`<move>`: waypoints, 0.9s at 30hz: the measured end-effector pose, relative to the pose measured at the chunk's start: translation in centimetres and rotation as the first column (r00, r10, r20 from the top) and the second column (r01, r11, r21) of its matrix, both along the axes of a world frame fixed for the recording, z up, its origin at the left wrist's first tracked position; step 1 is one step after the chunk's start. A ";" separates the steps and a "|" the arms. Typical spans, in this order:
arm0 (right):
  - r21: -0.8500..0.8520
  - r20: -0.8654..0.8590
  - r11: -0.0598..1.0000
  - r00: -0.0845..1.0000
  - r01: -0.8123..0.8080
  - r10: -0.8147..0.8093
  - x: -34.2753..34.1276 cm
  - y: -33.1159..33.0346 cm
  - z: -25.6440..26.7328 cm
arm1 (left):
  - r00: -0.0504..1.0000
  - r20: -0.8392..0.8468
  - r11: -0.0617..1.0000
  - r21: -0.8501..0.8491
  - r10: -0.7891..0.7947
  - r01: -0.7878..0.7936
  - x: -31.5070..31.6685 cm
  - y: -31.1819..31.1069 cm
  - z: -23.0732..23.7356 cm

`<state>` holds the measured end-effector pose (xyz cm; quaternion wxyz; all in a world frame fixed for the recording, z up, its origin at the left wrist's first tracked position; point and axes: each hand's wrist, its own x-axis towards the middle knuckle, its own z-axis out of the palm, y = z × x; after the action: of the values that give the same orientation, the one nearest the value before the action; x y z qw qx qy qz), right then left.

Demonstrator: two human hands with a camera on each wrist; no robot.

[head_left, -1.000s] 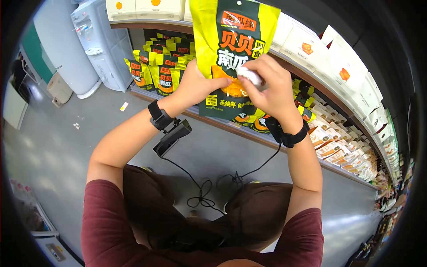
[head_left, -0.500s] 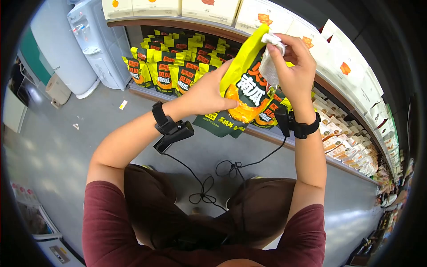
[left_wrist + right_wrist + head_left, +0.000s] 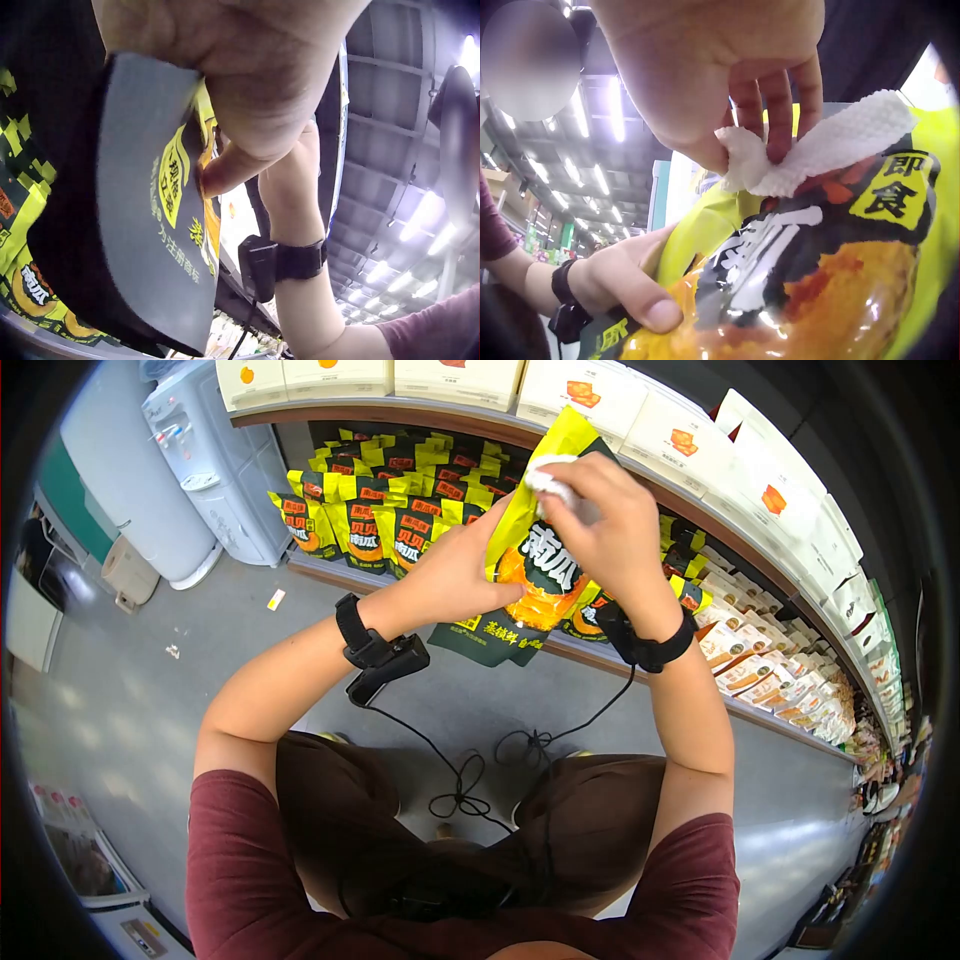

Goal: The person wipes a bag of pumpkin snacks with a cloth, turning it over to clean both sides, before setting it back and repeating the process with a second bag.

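Observation:
A snack pouch (image 3: 545,565), yellow-green and dark with orange pumpkin art, is tilted in front of the shelf in the head view. My left hand (image 3: 460,570) grips its left side, thumb across the front and the other fingers hidden behind. In the right wrist view the left thumb (image 3: 656,311) lies on the pouch's lower front. My right hand (image 3: 610,525) pinches a crumpled white textured tissue (image 3: 817,146) against the upper front of the pouch. The pouch's dark bottom (image 3: 157,202) fills the middle of the left wrist view.
Rows of similar pouches (image 3: 365,530) stand on the lower shelf. White boxes (image 3: 570,400) line the shelf above, and white packets (image 3: 755,670) sit to the right. A water dispenser (image 3: 215,470) stands at left. Wrist-camera cables (image 3: 460,785) hang between the arms.
The pouch has come lower and tilted since the first frame. My right hand lifted off to the right with the tissue, then came back left onto the pouch's upper front.

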<state>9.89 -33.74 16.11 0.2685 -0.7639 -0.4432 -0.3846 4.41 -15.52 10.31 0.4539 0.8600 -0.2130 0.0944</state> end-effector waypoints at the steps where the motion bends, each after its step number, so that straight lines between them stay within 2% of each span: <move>1: -0.034 0.021 0.999 1.000 0.018 -0.018 -0.2 0.2 -0.2 | 1.000 0.002 1.000 0.001 -0.001 0.001 0.1 0.1 -0.2; 4: -0.057 0.031 0.997 0.999 0.046 -0.044 -0.3 0.2 -0.2 | 0.999 -0.029 0.999 0.032 0.014 -0.014 0.4 0.2 -0.6; 7: -0.078 0.098 0.987 0.986 0.140 -0.132 0.2 -0.5 0.3 | 1.000 0.003 0.999 0.034 0.009 -0.009 0.1 0.2 -0.3; 10: 0.095 0.223 0.952 0.926 0.291 -0.305 1.1 -1.2 1.2 | 0.999 -0.007 0.999 0.015 -0.053 0.053 -0.2 0.0 0.5; 13: 0.114 0.141 0.966 0.959 0.230 -0.245 1.3 -1.7 1.7 | 0.998 -0.013 0.998 0.017 -0.064 0.064 -0.2 0.0 0.2; 14: 0.111 0.143 0.967 0.959 0.230 -0.244 1.3 -1.7 1.7 | 0.998 0.047 0.999 0.031 -0.043 0.042 0.0 0.0 -0.3; 16: 0.030 0.131 0.993 0.984 0.114 -0.117 1.3 -1.5 1.0 | 0.994 0.107 0.999 0.045 -0.025 0.020 0.0 0.0 -0.2; 18: -0.089 0.083 0.996 0.997 0.009 -0.001 0.5 -1.3 0.6 | 0.999 0.023 0.999 -0.049 -0.022 0.023 -0.3 0.0 0.0; 19: -0.158 0.076 0.987 0.997 -0.021 0.033 0.5 -1.2 0.4 | 1.000 0.022 0.999 -0.049 -0.022 0.023 -0.3 0.2 0.0; 22: -0.213 0.082 0.977 0.996 -0.020 0.038 0.0 -1.0 0.5 | 1.000 0.028 1.000 -0.018 0.013 -0.012 0.0 0.5 0.1; 25: -0.160 0.148 0.987 0.989 0.035 -0.011 0.6 -1.5 0.9 | 0.996 0.083 0.997 -0.066 -0.037 0.042 0.1 0.7 -0.1; 27: 0.073 0.195 0.979 0.960 0.192 -0.203 1.8 -2.2 1.2 | 0.995 0.090 0.996 -0.070 -0.045 0.052 0.1 0.6 0.0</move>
<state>11.71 -35.98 17.31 0.2031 -0.7540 -0.3791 -0.4965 4.55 -14.88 10.29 0.4772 0.8325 -0.2502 0.1290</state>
